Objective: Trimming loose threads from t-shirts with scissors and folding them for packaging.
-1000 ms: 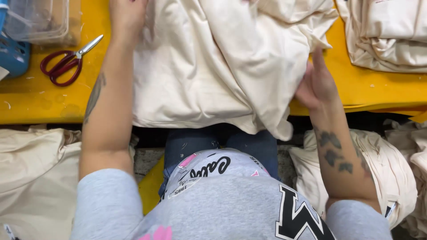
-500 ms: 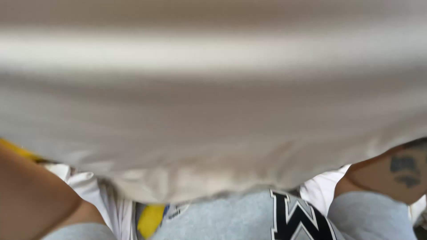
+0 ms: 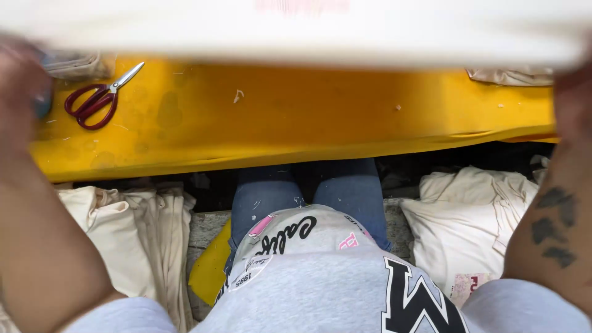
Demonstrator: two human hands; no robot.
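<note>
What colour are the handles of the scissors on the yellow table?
Dark red; the blades are silver. The scissors show best in the head view, at the upper left.

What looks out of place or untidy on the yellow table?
Little stands out: the red scissors lie open near the left edge of the yellow table, and small thread scraps dot its surface.

cream cloth [image 3: 296,28] raised over yellow table [image 3: 320,117], red scissors [image 3: 98,98] left

Cream cloth [image 3: 296,28] lifted off the bench [image 3: 296,117] from flat a second ago, now a blurred band across the top of view, left hand [image 3: 21,80] and right hand [image 3: 573,86] raised at its edges, yellow surface uncovered, scissors [image 3: 98,98] unobstructed again.
</note>
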